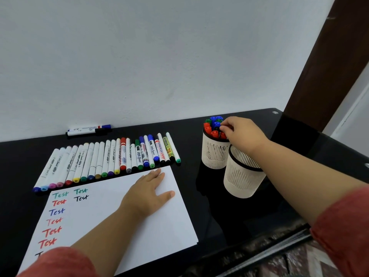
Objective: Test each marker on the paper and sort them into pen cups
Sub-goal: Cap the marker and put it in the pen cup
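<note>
On the black table (pixel 249 212) by the white wall (pixel 159 56), her left hand (pixel 148 193) lies flat-fingered on the paper (pixel 151 226) below the row of markers (pixel 111 158), while her right hand (pixel 242 129) pinches a marker (pixel 221 127) in the far pen cup (pixel 214 154).

I see the black table (pixel 249 212) bearing the paper (pixel 139 226), a marker row (pixel 107 160) just behind it, two markers (pixel 87 130) farther back, and two pen cups (pixel 229 162) to the paper's right.
</note>
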Motion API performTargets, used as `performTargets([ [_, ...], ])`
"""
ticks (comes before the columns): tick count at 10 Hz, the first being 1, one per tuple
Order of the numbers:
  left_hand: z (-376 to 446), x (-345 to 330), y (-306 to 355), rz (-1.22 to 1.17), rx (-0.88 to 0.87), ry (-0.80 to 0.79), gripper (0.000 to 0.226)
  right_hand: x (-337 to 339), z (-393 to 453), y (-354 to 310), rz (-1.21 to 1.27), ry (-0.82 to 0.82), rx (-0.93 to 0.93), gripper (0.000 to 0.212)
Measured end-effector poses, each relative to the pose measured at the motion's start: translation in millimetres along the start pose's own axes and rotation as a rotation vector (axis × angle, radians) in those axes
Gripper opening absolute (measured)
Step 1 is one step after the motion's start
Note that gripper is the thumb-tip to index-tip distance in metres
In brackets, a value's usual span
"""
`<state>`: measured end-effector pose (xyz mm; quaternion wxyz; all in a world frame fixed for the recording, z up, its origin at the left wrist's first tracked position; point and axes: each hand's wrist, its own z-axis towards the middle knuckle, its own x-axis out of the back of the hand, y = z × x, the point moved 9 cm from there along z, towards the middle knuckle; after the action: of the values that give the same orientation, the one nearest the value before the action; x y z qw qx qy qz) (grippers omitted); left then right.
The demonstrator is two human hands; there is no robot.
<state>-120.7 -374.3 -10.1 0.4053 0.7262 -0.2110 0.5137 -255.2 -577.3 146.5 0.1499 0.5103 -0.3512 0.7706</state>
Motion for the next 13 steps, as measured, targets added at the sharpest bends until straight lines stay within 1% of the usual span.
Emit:
performTargets([
  [3, -0.4, -2.4, -1.7, -0.014, 0.007, -0.024, 0.073, 7.5, -9.8, -4.2, 0.026, 0.007, 0.012, 0.036],
  [4, -2.2, 1.5, 1.9, -0.010, 0.006, -0.041, 0.073, 16.5, -18.6, -13.3, -0.004, 0.026, 0.048, 0.031],
  [5, -3.0, 7.6, 7.4, -0.019, -0.004, -0.047, 0.071, 22.5, -27.5, -28.8, -0.035, 0.058, 0.109, 0.027],
  [6, -5.6, 15.1, 7.6, -0.090, 0.019, -0.014, 0.066, 14.9, -34.1, -52.0, -0.048, 0.037, 0.174, 0.022],
  [7, -10.8, 26.1, 2.1, -0.192, 0.045, 0.032, 0.060, -5.1, -34.7, -81.5, -0.064, -0.033, 0.234, 0.019],
  [8, -15.0, 42.5, -17.4, -0.236, 0.055, 0.080, 0.058, -33.5, -27.2, -114.9, -0.062, -0.115, 0.301, 0.018],
  [9, -14.8, 64.8, -55.5, -0.213, 0.094, 0.149, 0.057, -67.5, -10.2, -149.0, -0.058, -0.170, 0.348, 0.018],
  [10, -11.5, 86.8, -96.5, -0.139, 0.124, 0.206, 0.056, -100.8, 8.4, -181.3, -0.041, -0.219, 0.384, 0.018],
  [11, -6.7, 103.7, -138.8, -0.054, 0.173, 0.213, 0.057, -134.4, 30.2, -213.7, -0.029, -0.266, 0.426, 0.019],
  [12, -1.0, 115.3, -176.0, 0.076, 0.197, 0.183, 0.060, -172.1, 55.2, -245.1, -0.028, -0.317, 0.467, 0.021],
  [13, 3.5, 118.4, -205.3, 0.199, 0.171, 0.131, 0.063, -207.6, 78.4, -272.6, -0.044, -0.347, 0.506, 0.029],
])
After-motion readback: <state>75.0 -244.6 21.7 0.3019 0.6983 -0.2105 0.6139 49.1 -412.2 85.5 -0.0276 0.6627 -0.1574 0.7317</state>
